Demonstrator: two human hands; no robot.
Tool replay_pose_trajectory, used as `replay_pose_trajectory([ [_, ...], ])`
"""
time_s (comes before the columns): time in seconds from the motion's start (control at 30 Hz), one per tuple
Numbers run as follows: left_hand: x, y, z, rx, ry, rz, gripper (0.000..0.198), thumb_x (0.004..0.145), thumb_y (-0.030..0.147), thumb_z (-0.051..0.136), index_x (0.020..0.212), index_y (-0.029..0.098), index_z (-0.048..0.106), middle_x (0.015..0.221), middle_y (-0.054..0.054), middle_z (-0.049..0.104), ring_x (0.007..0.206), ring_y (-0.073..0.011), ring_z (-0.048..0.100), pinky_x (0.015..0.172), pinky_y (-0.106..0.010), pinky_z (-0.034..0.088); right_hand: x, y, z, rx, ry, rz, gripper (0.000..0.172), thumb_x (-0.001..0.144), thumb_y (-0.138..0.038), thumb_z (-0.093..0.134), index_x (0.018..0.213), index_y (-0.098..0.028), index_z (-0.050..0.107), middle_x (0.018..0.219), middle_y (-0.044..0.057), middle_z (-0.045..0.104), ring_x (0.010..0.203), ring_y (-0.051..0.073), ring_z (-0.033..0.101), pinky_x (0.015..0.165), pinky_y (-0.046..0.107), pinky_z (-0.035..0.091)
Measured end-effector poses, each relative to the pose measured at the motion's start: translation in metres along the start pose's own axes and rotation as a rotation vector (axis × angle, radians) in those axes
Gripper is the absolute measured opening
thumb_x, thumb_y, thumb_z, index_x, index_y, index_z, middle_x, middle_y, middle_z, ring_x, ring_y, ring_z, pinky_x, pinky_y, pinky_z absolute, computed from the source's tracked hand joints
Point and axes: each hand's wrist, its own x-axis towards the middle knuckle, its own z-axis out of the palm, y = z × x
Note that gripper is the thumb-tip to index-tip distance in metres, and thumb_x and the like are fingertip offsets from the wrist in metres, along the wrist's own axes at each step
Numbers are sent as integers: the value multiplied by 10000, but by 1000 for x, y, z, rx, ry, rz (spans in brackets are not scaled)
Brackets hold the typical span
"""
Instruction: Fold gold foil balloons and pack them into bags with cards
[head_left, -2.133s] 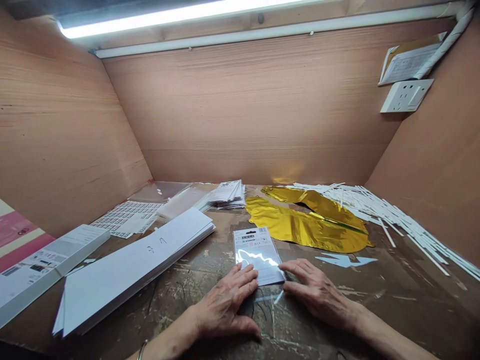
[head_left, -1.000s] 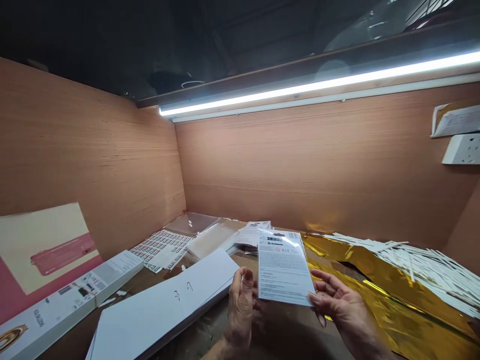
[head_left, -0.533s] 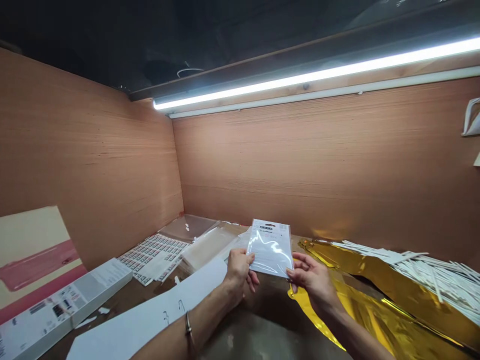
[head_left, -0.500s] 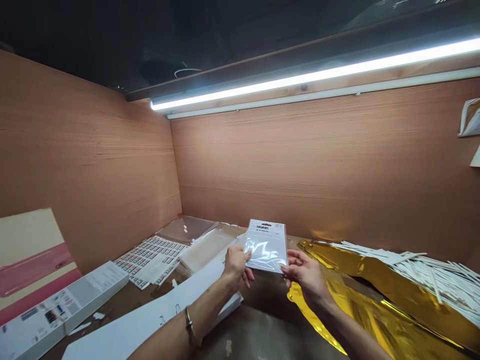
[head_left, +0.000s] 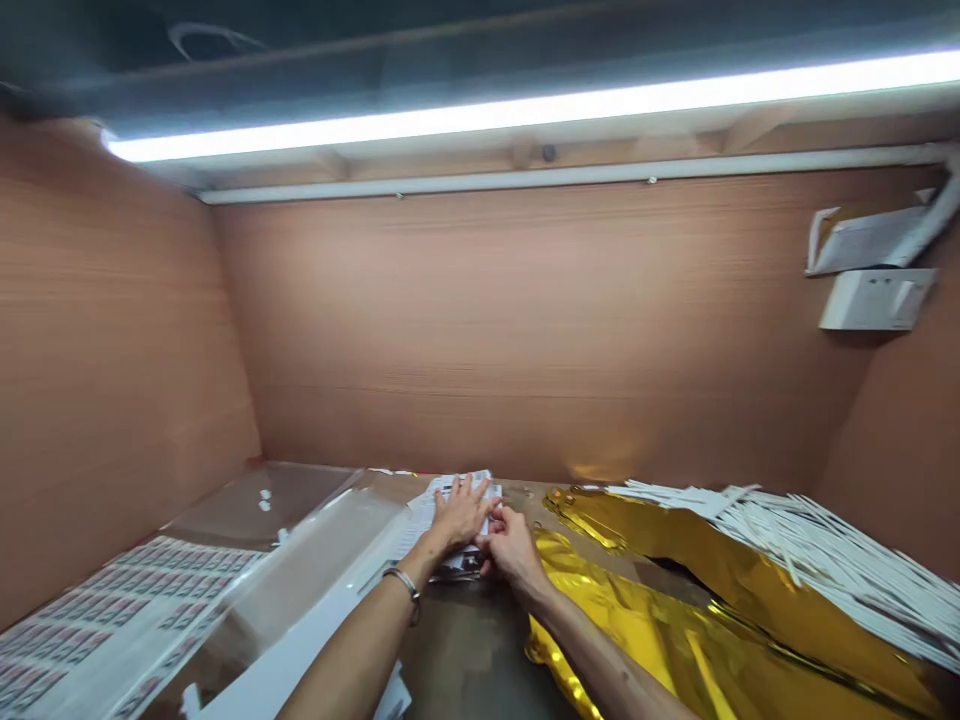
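Observation:
A small pile of printed white papers lies near the back wall. My left hand rests flat on it with the fingers spread. At the right edge of the pile, the fingers of my right hand are pinched together. What they grip is hidden by the hand and blurred. Just to the right lies shiny gold foil, partly under my right forearm. Dark, glossy material shows below the papers between the hands.
Label sheets, clear plastic sleeves and a white sheet lie to the left. Thin white sticks are heaped at the right behind the foil. A light tube runs overhead; a white switch box is at the right.
The white hang-tab packet held up between both hands is no longer visible as such. Both hands have moved down onto the papers, the left now flat. The view has swung right.

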Motion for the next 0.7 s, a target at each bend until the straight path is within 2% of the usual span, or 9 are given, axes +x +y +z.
replay_pose_trajectory([
  [0.07, 3, -5, 17, 26, -43, 23, 384, 824, 432, 364, 1178, 330, 475, 1398, -37, 247, 1283, -319, 105, 932, -616, 101, -14, 1, -11, -121, 12, -82, 236, 580, -174, 606, 816, -164, 594, 597, -41, 571, 535, 136, 548, 538, 250, 438],
  [0.13, 6, -12, 30, 37, -32, -2, 489, 860, 441, 226, 1303, 252, 311, 1420, -99, 146, 1286, -334, 46, 909, -648, 74, -33, -1, -27, -228, 29, -154, 218, 588, -180, 629, 805, -191, 617, 738, -11, 616, 750, 172, 559, 723, 285, 418],
  [0.23, 11, -21, 41, 104, -2, -27, 548, 852, 495, 166, 1339, 248, 216, 1426, -96, 117, 1290, -317, 51, 925, -630, 92, -68, -9, -69, -448, -5, -279, 186, 680, -182, 576, 858, -204, 625, 913, 28, 621, 908, 186, 522, 839, 300, 356],
  [0.3, 14, -23, 44, 125, 10, -28, 556, 847, 513, 152, 1337, 259, 217, 1426, -85, 124, 1292, -305, 60, 934, -617, 101, -92, -12, -115, -678, -8, -364, 184, 756, -191, 506, 905, -190, 615, 978, 52, 607, 936, 183, 511, 845, 299, 358],
  [0.37, 15, -24, 44, 129, 23, -30, 565, 845, 519, 134, 1338, 255, 213, 1425, -85, 126, 1293, -301, 62, 936, -613, 101, -114, -10, -174, -864, 105, -372, 218, 791, -219, 471, 965, -177, 595, 1022, 68, 585, 984, 189, 483, 871, 313, 347],
  [0.47, 15, -24, 42, 158, 30, -28, 570, 842, 527, 121, 1339, 260, 206, 1427, -83, 121, 1293, -298, 63, 935, -610, 103, -140, 4, -266, -1049, 268, -209, 332, 767, -298, 501, 1076, -189, 553, 1115, 77, 536, 1038, 221, 438, 911, 367, 308],
  [0.53, 15, -24, 40, 184, 12, -19, 575, 841, 530, 127, 1340, 255, 201, 1427, -88, 114, 1294, -299, 56, 933, -610, 105, -152, 17, -311, -1062, 293, -151, 361, 699, -310, 571, 1041, -195, 588, 1063, 86, 559, 998, 249, 462, 873, 391, 334],
  [0.6, 15, -23, 37, 215, -28, -14, 578, 839, 531, 136, 1340, 251, 201, 1426, -93, 117, 1293, -300, 54, 931, -610, 103, -158, 28, -337, -1042, 282, -138, 234, 692, -293, 566, 881, -190, 658, 930, 67, 595, 888, 220, 519, 789, 339, 391],
  [0.7, 15, -24, 29, 262, -85, -13, 571, 836, 526, 162, 1335, 254, 222, 1421, -101, 136, 1291, -308, 60, 924, -618, 89, -158, 39, -345, -1012, 283, -169, 204, 742, -254, 492, 704, -166, 672, 753, 35, 587, 730, 162, 550, 670, 266, 414],
])
